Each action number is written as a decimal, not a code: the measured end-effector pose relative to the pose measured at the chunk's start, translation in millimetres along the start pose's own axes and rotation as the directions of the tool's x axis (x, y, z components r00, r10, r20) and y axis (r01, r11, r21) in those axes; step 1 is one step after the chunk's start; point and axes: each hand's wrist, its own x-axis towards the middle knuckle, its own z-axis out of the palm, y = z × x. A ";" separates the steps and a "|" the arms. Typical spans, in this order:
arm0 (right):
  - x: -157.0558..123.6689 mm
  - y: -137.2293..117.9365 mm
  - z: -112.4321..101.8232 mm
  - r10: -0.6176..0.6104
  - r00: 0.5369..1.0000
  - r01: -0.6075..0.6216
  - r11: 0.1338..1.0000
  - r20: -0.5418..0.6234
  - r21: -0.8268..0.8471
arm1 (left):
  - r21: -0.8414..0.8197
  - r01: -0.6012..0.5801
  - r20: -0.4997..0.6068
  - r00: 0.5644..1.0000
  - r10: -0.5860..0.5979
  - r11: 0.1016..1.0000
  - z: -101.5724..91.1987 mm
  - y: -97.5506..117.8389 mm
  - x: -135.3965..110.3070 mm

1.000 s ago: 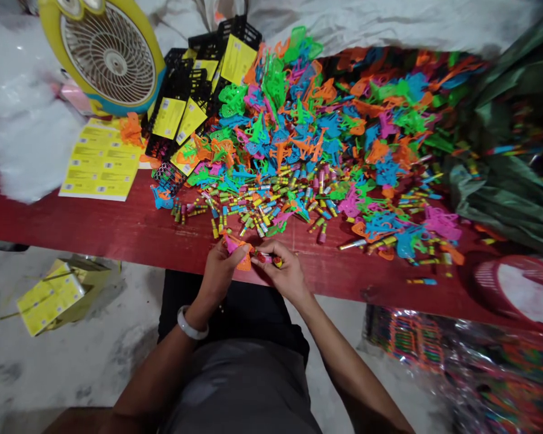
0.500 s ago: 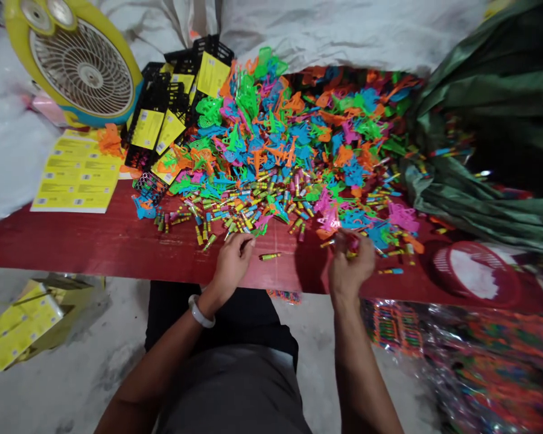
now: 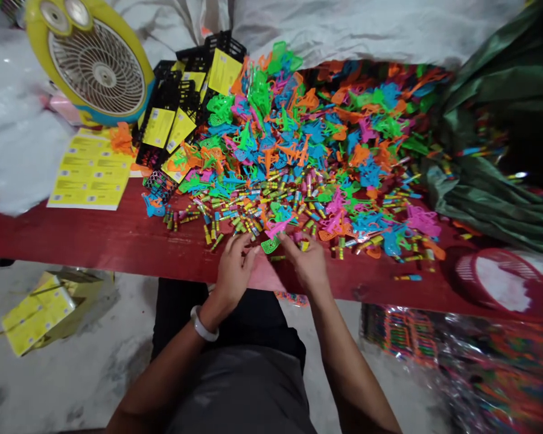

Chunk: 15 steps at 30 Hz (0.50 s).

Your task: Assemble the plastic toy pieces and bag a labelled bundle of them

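Head view: right fingers point(image 3: 288, 245), grip unclear, touch a slender pink piece point(image 3: 277, 228) beside green mesh point(image 3: 269, 245); left fingers point(image 3: 239, 242) loosely parted.

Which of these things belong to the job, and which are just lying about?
Likely part of the job:
pink plastic piece by the right hand
other colourful plastic pieces
small tubes

Probably not part of it:
yellow fan
red basket
yellow package on the floor

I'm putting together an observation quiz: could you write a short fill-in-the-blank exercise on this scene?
1. The bracelet is on the ____ wrist.
2. The slim toy just above the right hand is ____.
3. The basket stands on a table coloured ____.
4. The sheet below the fan is mostly ____.

Missing words: left; pink; red; yellow.
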 end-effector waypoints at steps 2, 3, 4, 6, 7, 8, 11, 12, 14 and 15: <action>-4.2 -2.8 -0.2 0.032 0.997 -0.035 0.998 0.063 0.061 | -0.049 0.043 0.000 0.999 -0.043 0.998 -1.9 3.3 -1.1; -5.2 -3.9 0.7 0.022 0.998 -0.026 0.998 0.061 0.061 | -0.068 0.065 0.000 0.998 -0.065 0.996 -2.7 3.6 -1.5; -5.5 -4.7 1.9 -0.002 0.999 0.000 0.999 0.049 0.045 | -0.079 0.084 -0.004 0.996 -0.085 0.993 -3.6 3.0 -1.5; -5.3 -5.5 4.1 -0.043 0.997 0.042 0.999 0.065 0.015 | -0.094 0.106 -0.023 0.994 -0.109 0.990 -5.4 -0.7 0.0; -5.1 -5.6 4.9 -0.034 0.993 0.030 0.999 0.109 0.032 | -0.113 0.112 -0.029 0.993 -0.116 0.987 -6.3 -3.4 1.9; -5.1 -5.7 5.5 -0.003 0.985 -0.010 0.997 0.172 0.074 | -0.146 0.118 -0.030 0.992 -0.124 0.982 -7.3 -6.2 4.4; -6.5 -7.1 5.8 0.098 0.935 -0.180 0.959 0.340 0.219 | -0.265 0.123 0.009 0.992 -0.125 0.956 -10.9 -12.7 14.9; -7.2 -8.2 5.4 0.112 0.921 -0.213 0.946 0.372 0.245 | -0.298 0.125 0.046 0.992 -0.117 0.946 -12.4 -13.2 18.3; -8.4 -11.0 3.7 0.122 0.897 -0.258 0.926 0.424 0.278 | -0.358 0.142 0.129 0.986 -0.102 0.923 -15.6 -11.6 23.5; -8.8 -12.4 2.8 0.126 0.886 -0.277 0.915 0.445 0.292 | -0.387 0.161 0.163 0.981 -0.105 0.908 -17.1 -9.7 25.0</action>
